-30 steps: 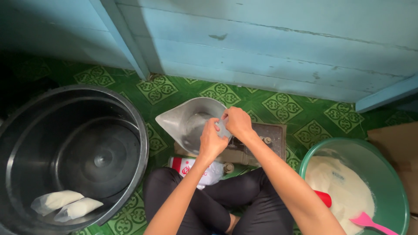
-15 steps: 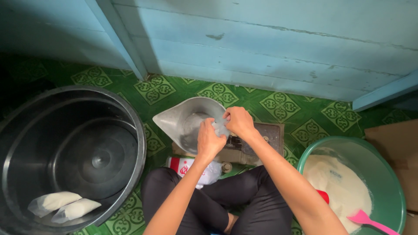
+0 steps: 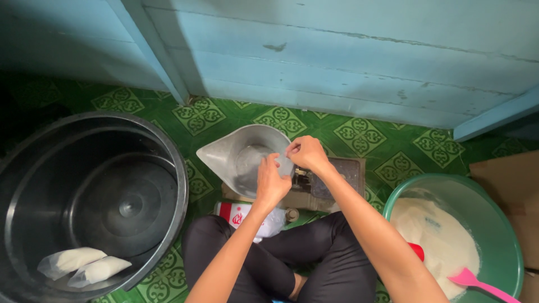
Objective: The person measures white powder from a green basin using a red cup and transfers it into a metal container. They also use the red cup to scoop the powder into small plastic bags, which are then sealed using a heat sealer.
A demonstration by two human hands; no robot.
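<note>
Hands (image 3: 289,168) steady over steel scoop (image 3: 241,157)

Two hands: left hand (image 3: 272,182), right hand (image 3: 305,154). One small clear plastic bag (image 3: 284,165), pinched between them. One metal scoop pan (image 3: 242,158). One large black tub (image 3: 90,205). Two filled white packets (image 3: 83,265) inside that tub. One green basin (image 3: 494,224) of white powder. One pink scoop (image 3: 477,280). One cardboard box (image 3: 514,191).
</note>
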